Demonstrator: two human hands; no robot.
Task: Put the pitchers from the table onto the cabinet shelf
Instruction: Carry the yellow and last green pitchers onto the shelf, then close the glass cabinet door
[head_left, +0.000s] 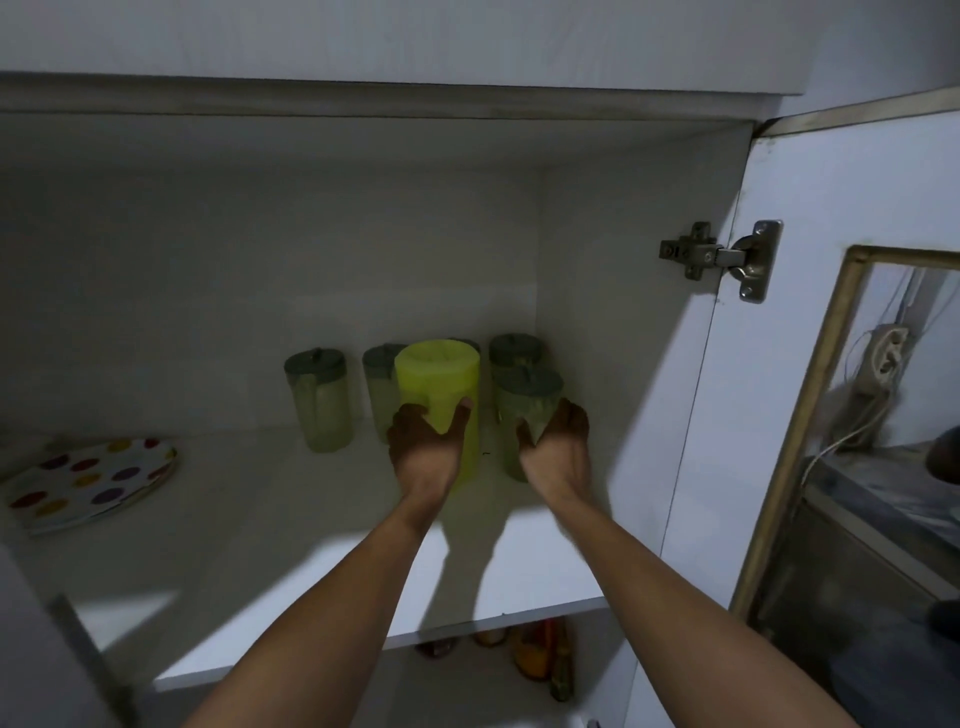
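Two pitchers sat in hand near the right rear corner of the white cabinet shelf (291, 525): a tall, bright yellow-green plastic pitcher with a matching lid (438, 384) and, just to its right, a translucent pale-green pitcher with a grey lid (525, 402). The left hand (427, 451) wrapped the lower part of the yellow-green one, fingers and thumb spread around its wall, so that grip was holding it. The right hand (558, 446) cupped the pale-green one low on its side; motion blur kept me from telling whether that grip was firm or only resting against it. Both looked like light, stiff plastic with smooth walls, probably empty and a little slippery, easy to tip if pushed high up. A low wrap around the body, or the side handle, seemed the safest hold.

Behind them, toward the back wall, stood three more translucent pitchers with grey lids (318, 395), one set apart to the left. A flat polka-dot plate (88, 480) lay at the shelf's left edge. The open cabinet door (810, 364) hung at the right on a metal hinge (719, 257).
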